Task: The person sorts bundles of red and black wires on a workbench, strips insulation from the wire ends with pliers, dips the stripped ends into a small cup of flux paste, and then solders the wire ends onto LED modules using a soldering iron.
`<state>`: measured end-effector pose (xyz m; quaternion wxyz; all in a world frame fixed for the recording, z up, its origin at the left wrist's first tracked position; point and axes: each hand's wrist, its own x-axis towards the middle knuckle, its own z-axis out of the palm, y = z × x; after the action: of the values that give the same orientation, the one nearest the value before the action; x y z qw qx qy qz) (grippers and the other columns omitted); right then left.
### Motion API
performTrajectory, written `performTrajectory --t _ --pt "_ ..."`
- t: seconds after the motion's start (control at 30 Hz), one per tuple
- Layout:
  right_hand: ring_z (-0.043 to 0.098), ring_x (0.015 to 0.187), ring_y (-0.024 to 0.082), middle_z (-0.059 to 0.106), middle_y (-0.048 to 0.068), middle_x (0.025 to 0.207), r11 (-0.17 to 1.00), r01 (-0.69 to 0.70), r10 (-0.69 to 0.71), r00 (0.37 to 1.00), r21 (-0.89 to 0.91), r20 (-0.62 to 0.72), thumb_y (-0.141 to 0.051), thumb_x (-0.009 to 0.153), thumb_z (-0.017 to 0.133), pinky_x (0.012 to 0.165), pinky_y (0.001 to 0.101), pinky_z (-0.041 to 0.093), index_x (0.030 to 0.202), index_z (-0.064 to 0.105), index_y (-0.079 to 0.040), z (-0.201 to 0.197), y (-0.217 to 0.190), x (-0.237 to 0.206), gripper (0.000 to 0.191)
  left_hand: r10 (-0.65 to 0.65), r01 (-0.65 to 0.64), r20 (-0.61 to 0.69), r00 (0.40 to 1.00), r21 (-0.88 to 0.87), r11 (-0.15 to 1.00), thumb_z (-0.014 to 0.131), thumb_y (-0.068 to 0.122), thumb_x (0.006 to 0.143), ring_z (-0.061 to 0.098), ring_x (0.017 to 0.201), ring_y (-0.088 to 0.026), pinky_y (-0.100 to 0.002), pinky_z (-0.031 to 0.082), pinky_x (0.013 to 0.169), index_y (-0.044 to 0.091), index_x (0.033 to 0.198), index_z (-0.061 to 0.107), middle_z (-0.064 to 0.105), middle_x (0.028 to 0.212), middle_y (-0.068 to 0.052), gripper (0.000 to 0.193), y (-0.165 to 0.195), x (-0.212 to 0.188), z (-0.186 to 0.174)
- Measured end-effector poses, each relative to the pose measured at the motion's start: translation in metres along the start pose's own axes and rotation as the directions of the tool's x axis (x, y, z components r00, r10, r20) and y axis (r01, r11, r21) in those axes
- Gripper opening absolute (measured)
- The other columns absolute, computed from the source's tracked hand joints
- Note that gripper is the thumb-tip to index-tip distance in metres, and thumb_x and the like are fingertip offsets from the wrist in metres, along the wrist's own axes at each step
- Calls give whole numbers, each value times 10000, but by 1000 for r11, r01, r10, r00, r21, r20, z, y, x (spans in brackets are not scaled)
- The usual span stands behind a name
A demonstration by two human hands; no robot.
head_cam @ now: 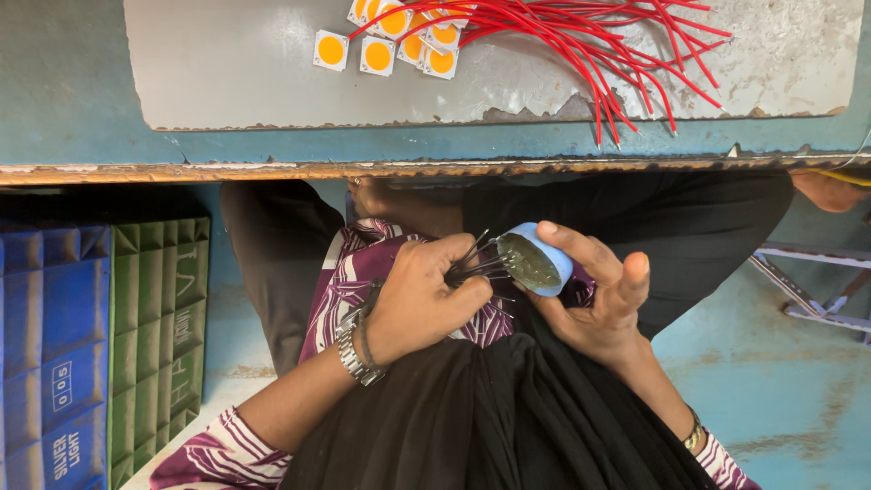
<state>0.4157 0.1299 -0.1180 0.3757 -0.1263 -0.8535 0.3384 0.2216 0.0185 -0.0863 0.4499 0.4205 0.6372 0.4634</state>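
The left hand (419, 295) is closed around a bunch of thin dark wires (476, 263), their ends poking into a small blue cup (537, 260); the right hand (599, 304) cradles that cup, thumb and fingers curled on its rim and side, tilting it toward the left hand; the cup holds a grey-green paste; both hands sit over the lap, on dark cloth and a purple patterned fabric, below the worktop (227, 73) edge. On the worktop lie red wires (617, 45) in a loose sheaf and several square white chips with orange discs (377, 54) just beside them. A watch (349, 349) rings the left wrist; blue (50, 354) and green crates (159, 327) stand at the left.
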Motion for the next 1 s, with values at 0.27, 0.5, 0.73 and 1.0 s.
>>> performTrajectory --t 0.27,0.5,0.73,1.0 --pt "697 1108 290 539 219 1386 995 -74 76 997 71 -15 158 813 807 931 379 644 1620 -135 -363 -1 3 -9 1345 5 -5 4 1000 8 1000 652 141 806 522 491 -73 -291 417 468 10 741 557 535 566 -59 174 -4 -1 0" --pt "687 1131 306 537 227 1398 992 -115 116 993 45 -15 149 806 810 966 395 626 1618 -143 -365 -2 6 -13 1353 -19 17 -39 999 -45 999 653 142 832 501 555 -24 -252 426 487 6 781 596 569 605 -18 156 -2 -2 -2" --pt "638 1257 283 505 215 1476 955 -241 246 969 174 -11 168 819 793 1019 373 590 1617 -159 -383 -3 6 -22 1359 -114 111 -119 986 -29 993 689 169 880 506 539 -9 -230 440 478 -7 904 680 618 612 -17 178 3 -3 2" --pt "622 1292 288 496 212 1487 945 -255 262 965 205 -7 166 817 792 1048 388 581 1613 -165 -395 -3 7 -26 1365 -45 38 -99 994 -76 996 703 176 911 545 576 4 -223 486 500 -18 939 678 643 645 2 198 4 -3 2"
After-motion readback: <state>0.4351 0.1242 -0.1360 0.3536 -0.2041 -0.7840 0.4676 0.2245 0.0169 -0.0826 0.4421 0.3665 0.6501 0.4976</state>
